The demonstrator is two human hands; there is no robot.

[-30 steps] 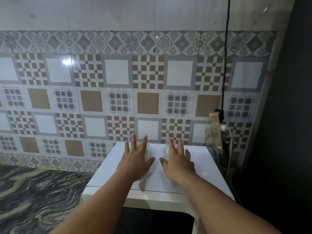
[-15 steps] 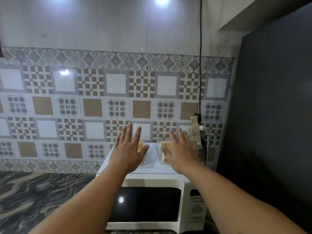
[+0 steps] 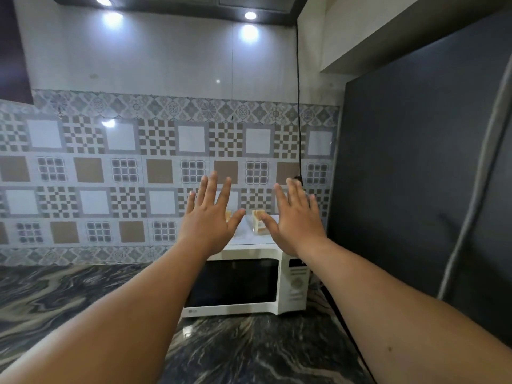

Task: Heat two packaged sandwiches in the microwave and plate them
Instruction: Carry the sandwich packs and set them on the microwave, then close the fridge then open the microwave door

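The left hand (image 3: 206, 217) and the right hand (image 3: 297, 220) are both raised in front of the camera, backs toward the viewer; the fingers (image 3: 213, 187) of the left hand are straight and spread apart and hold nothing; the fingers of the right hand are also straight and a little spread, with nothing between them; the two hands are apart from each other, with a gap between the thumbs

The white microwave (image 3: 246, 284) stands on the dark marbled bench (image 3: 263, 353), against the patterned tile wall (image 3: 124, 173); its dark door is closed; on the top of the microwave lie two packaged sandwiches; the right sandwich (image 3: 259, 221) shows in the gap just beside the right thumb, partly hidden by it; of the left sandwich (image 3: 228, 215) only a small edge shows behind the left hand; whether the hands touch the packages I cannot tell

A black cable (image 3: 298, 106) hangs down the wall behind the right hand; a dark tall panel (image 3: 401, 176) stands to the right of the microwave; round ceiling lamps (image 3: 250, 15) shine above
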